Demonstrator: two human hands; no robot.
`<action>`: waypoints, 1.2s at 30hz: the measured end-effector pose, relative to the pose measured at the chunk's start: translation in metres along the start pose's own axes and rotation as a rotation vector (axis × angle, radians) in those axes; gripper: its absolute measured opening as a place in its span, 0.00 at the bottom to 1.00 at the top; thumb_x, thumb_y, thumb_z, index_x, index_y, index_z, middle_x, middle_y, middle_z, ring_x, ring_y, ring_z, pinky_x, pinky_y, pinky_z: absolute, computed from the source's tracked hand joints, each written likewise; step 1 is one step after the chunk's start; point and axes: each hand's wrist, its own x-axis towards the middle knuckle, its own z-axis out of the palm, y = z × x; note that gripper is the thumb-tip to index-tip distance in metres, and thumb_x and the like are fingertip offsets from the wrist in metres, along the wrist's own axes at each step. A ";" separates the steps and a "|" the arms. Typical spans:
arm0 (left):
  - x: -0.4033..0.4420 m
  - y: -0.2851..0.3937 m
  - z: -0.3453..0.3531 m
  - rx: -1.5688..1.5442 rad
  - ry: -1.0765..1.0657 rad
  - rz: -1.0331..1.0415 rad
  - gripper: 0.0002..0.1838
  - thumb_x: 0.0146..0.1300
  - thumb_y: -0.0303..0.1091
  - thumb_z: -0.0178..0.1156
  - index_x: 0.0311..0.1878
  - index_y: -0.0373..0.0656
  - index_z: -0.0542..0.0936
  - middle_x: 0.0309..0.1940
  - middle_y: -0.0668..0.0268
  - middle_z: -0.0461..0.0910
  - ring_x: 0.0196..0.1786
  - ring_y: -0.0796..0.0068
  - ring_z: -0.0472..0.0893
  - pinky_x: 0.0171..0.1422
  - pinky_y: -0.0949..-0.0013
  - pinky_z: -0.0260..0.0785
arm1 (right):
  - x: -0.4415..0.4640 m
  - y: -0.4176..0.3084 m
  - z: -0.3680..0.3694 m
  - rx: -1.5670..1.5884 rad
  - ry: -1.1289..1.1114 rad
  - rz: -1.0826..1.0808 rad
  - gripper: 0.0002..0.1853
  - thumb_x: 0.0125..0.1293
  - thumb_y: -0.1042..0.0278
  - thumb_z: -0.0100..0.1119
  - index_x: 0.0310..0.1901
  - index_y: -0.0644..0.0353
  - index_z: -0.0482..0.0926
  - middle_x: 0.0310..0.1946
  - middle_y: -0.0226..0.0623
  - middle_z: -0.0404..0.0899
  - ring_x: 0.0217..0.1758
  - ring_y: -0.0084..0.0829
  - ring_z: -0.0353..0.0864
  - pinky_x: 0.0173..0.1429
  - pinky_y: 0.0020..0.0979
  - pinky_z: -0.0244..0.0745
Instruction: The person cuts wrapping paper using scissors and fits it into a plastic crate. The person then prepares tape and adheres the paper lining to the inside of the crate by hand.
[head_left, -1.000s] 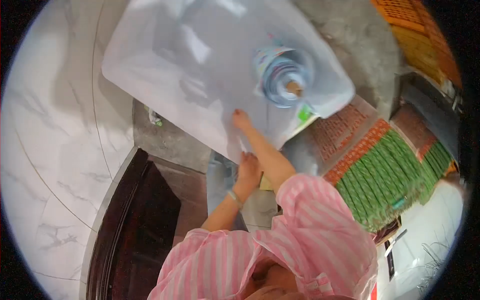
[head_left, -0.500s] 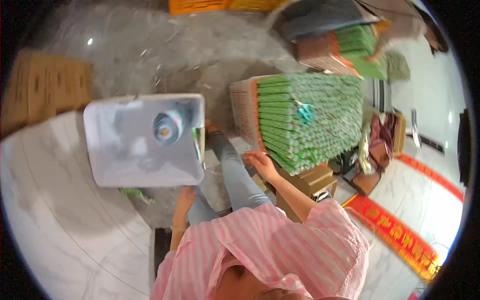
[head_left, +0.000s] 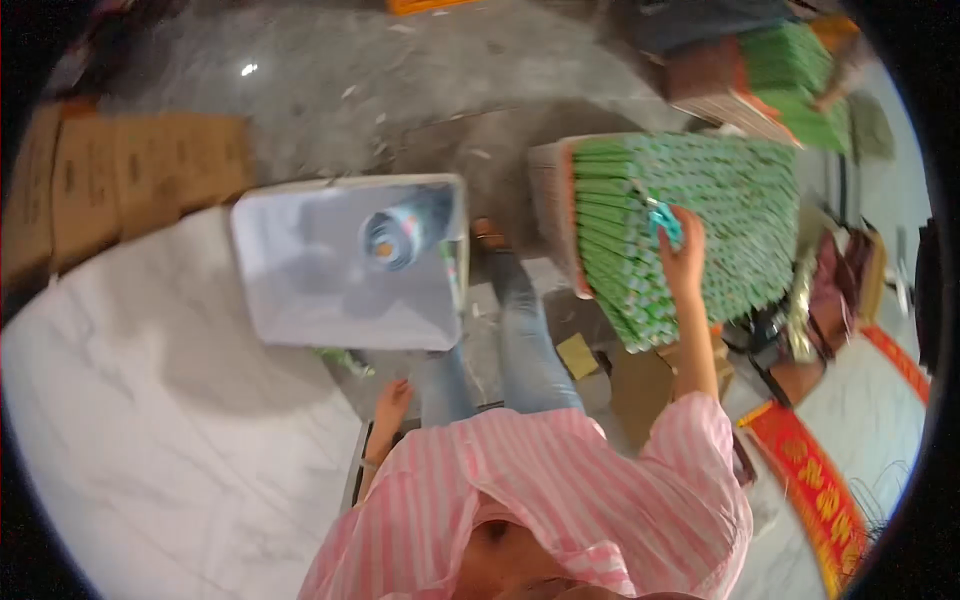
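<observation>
My right hand [head_left: 683, 245] is over the stack of green packets [head_left: 720, 240], its fingers closed around the teal handles of a pair of scissors [head_left: 660, 218]. The scissors' blades point up and left across the packets. Low beside my left thigh, my left hand [head_left: 392, 402] holds nothing, and its fingers are apart. Just above it stands a white plastic bin [head_left: 300, 325]. Inside the bin lies a blue-and-white roll [head_left: 385, 240], seen end-on, near the right wall. The packets fill a crate [head_left: 557, 215] with an orange rim.
Cardboard boxes [head_left: 150, 165] line the far left. A marbled white tabletop [head_left: 200, 450] covers the lower left. At the upper right, another person's hand [head_left: 832, 92] is by a second stack of green packets [head_left: 785, 70]. A red banner [head_left: 805, 470] and bags [head_left: 835, 280] lie right.
My right hand has moved up and right from beside the crate onto the scissors. My left hand has dropped away from the bin's near edge. The view has shifted left.
</observation>
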 end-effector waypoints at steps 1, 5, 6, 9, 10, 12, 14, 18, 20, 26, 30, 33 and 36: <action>-0.006 0.018 0.003 -0.112 0.004 -0.067 0.17 0.62 0.38 0.58 0.50 0.39 0.75 0.39 0.59 0.80 0.41 0.72 0.79 0.46 0.70 0.71 | 0.010 -0.019 0.009 0.065 -0.014 -0.020 0.17 0.56 0.77 0.59 0.49 0.60 0.74 0.46 0.43 0.74 0.49 0.43 0.74 0.50 0.39 0.70; -0.007 0.022 0.014 -0.059 0.055 -0.106 0.16 0.63 0.37 0.57 0.51 0.40 0.75 0.40 0.60 0.80 0.43 0.73 0.79 0.48 0.71 0.70 | 0.023 -0.094 0.088 0.445 -0.209 -0.030 0.17 0.55 0.78 0.60 0.48 0.62 0.74 0.43 0.43 0.76 0.46 0.39 0.77 0.48 0.36 0.72; -0.007 0.028 0.019 -0.112 0.074 -0.103 0.16 0.63 0.37 0.57 0.51 0.40 0.75 0.40 0.61 0.80 0.44 0.74 0.79 0.48 0.72 0.69 | 0.021 -0.117 0.109 0.467 -0.311 -0.087 0.18 0.54 0.78 0.60 0.48 0.62 0.74 0.43 0.43 0.77 0.46 0.39 0.77 0.47 0.35 0.72; -0.008 0.034 0.033 -0.258 0.118 -0.117 0.15 0.64 0.36 0.56 0.51 0.40 0.75 0.40 0.61 0.80 0.45 0.75 0.79 0.49 0.72 0.69 | 0.005 -0.169 0.167 0.396 -0.580 -0.366 0.20 0.52 0.78 0.61 0.49 0.57 0.75 0.41 0.39 0.78 0.43 0.35 0.78 0.43 0.34 0.71; -0.008 0.036 0.037 -0.334 0.138 -0.115 0.15 0.64 0.36 0.56 0.51 0.39 0.75 0.41 0.61 0.80 0.45 0.75 0.79 0.49 0.73 0.69 | 0.001 -0.181 0.183 0.310 -0.529 -0.532 0.19 0.53 0.76 0.60 0.49 0.56 0.75 0.41 0.38 0.78 0.41 0.36 0.79 0.42 0.35 0.70; -0.010 0.038 0.045 -0.415 0.154 -0.129 0.15 0.64 0.34 0.56 0.51 0.37 0.74 0.42 0.61 0.80 0.47 0.74 0.78 0.52 0.73 0.68 | -0.014 -0.196 0.212 0.368 -0.625 -0.502 0.18 0.54 0.75 0.59 0.49 0.56 0.75 0.42 0.38 0.78 0.42 0.35 0.79 0.43 0.36 0.71; -0.011 0.036 0.052 -0.499 0.171 -0.135 0.15 0.65 0.32 0.55 0.51 0.35 0.74 0.43 0.60 0.79 0.48 0.74 0.78 0.54 0.73 0.66 | -0.028 -0.210 0.234 0.443 -0.701 -0.436 0.18 0.54 0.75 0.59 0.50 0.56 0.74 0.42 0.38 0.78 0.42 0.34 0.78 0.43 0.35 0.72; -0.016 0.021 0.061 -0.573 0.202 -0.181 0.14 0.64 0.33 0.56 0.51 0.37 0.74 0.42 0.60 0.80 0.47 0.75 0.78 0.51 0.74 0.68 | -0.050 -0.232 0.268 0.649 -0.833 -0.182 0.17 0.54 0.74 0.58 0.48 0.58 0.74 0.42 0.40 0.77 0.43 0.37 0.78 0.45 0.36 0.71; -0.020 0.011 0.063 -0.607 0.225 -0.185 0.14 0.64 0.33 0.56 0.50 0.37 0.74 0.42 0.60 0.79 0.46 0.75 0.79 0.52 0.74 0.68 | -0.053 -0.233 0.296 0.604 -0.798 -0.183 0.17 0.54 0.74 0.59 0.48 0.58 0.74 0.41 0.41 0.77 0.42 0.37 0.78 0.46 0.36 0.72; -0.056 -0.012 0.067 -0.772 0.269 -0.187 0.12 0.64 0.30 0.56 0.50 0.36 0.74 0.41 0.61 0.79 0.47 0.75 0.78 0.52 0.74 0.68 | -0.048 -0.246 0.372 0.629 -0.705 -0.054 0.16 0.56 0.73 0.59 0.47 0.59 0.73 0.39 0.40 0.77 0.40 0.33 0.78 0.42 0.29 0.73; -0.081 -0.040 0.065 -0.747 0.238 -0.264 0.12 0.64 0.29 0.56 0.50 0.36 0.74 0.42 0.61 0.79 0.48 0.74 0.78 0.53 0.73 0.67 | -0.107 -0.225 0.363 0.581 -0.812 0.097 0.15 0.60 0.68 0.57 0.49 0.55 0.73 0.35 0.35 0.78 0.36 0.27 0.78 0.39 0.27 0.73; -0.094 -0.067 0.057 -0.743 0.229 -0.236 0.13 0.64 0.28 0.56 0.51 0.36 0.74 0.42 0.61 0.79 0.49 0.74 0.77 0.54 0.73 0.67 | -0.168 -0.196 0.324 0.413 -0.855 0.099 0.16 0.61 0.66 0.57 0.51 0.54 0.73 0.36 0.34 0.79 0.36 0.27 0.78 0.41 0.29 0.73; -0.095 -0.062 0.011 -0.596 0.178 -0.119 0.13 0.64 0.28 0.55 0.50 0.36 0.74 0.42 0.61 0.79 0.48 0.75 0.77 0.54 0.73 0.67 | -0.220 -0.152 0.262 0.490 -0.801 0.294 0.17 0.61 0.68 0.57 0.51 0.57 0.72 0.37 0.35 0.78 0.36 0.27 0.79 0.42 0.28 0.73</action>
